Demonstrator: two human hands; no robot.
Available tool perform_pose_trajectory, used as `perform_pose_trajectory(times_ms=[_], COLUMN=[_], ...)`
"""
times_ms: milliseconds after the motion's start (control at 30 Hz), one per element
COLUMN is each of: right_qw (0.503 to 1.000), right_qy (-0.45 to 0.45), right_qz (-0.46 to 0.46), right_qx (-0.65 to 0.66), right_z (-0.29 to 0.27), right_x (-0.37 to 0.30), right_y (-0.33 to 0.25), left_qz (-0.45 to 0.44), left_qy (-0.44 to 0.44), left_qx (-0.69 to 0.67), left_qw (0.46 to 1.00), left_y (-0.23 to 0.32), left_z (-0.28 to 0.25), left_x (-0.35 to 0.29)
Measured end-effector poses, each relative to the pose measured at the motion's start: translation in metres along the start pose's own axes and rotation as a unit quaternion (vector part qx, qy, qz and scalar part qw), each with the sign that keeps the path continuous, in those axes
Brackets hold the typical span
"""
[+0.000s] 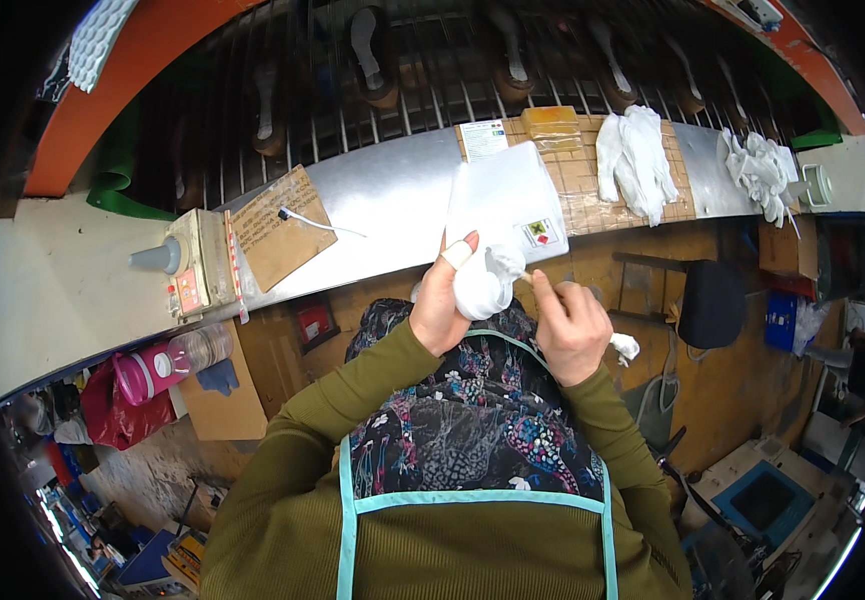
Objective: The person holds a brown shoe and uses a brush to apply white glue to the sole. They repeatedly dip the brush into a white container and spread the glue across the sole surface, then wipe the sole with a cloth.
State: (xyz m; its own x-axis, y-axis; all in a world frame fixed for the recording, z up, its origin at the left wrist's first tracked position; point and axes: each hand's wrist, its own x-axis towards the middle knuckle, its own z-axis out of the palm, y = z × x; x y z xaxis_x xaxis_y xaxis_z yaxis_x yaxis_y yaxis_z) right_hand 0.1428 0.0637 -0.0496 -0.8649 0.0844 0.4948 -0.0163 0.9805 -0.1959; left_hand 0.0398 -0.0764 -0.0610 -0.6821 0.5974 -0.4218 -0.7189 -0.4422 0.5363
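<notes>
Over my lap, my left hand [440, 305] is closed around a white, rounded, smooth-looking thing [484, 290] whose kind I cannot make out. White tape or a finger cover wraps its thumb. My right hand [570, 325] is closed on a thin, light-coloured stick [525, 277]. The stick's tip meets crumpled white material on the rounded thing. Just beyond both hands lies a whitish plastic container [505, 195] with a hazard label, at the bench's front edge. A small white wad [624, 348] shows just right of my right wrist; whether my hand holds it, I cannot tell.
Across the metal bench [392, 200] lie brown cardboard [287, 225] with a cable tie, a yellowish block [550, 128] and white gloves [637, 165]. Dark shoes [370, 60] sit on the bar rack behind. A dark stool [710, 305] stands right; a pink-lidded jar [147, 372] is left.
</notes>
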Motion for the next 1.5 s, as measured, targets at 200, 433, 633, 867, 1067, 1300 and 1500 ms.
perform_pose_trajectory(times_ms=[200,433,633,867,1067,1300,1500], right_qw=[0.986,0.731,0.575,0.992,0.942,0.502,0.986], right_qy=[-0.134,-0.303,-0.332,-0.116,-0.198,-0.435,-0.107], right_qz=[0.072,0.297,0.396,-0.046,0.105,0.401,-0.050], right_qx=[0.069,0.534,0.634,0.003,0.251,0.631,0.118], right_z=[-0.032,-0.035,-0.056,-0.079,-0.077,-0.081,-0.084], right_x=[0.007,0.012,0.023,0.014,0.004,-0.001,0.015], right_y=[-0.013,0.017,0.023,0.014,0.022,0.063,0.060], left_qz=[0.031,0.052,-0.010,-0.062,-0.067,-0.115,-0.161], left_qy=[-0.021,-0.081,-0.120,-0.062,-0.079,-0.112,-0.166], left_qx=[0.020,0.042,-0.008,-0.042,-0.047,-0.057,-0.080], left_qw=[0.999,0.994,0.993,0.995,0.994,0.985,0.970], left_y=[0.006,0.006,0.002,-0.001,-0.005,-0.021,-0.014], left_z=[0.021,0.015,0.016,0.039,0.045,0.047,0.050], left_x=[-0.016,-0.026,-0.019,-0.027,-0.034,-0.022,-0.006])
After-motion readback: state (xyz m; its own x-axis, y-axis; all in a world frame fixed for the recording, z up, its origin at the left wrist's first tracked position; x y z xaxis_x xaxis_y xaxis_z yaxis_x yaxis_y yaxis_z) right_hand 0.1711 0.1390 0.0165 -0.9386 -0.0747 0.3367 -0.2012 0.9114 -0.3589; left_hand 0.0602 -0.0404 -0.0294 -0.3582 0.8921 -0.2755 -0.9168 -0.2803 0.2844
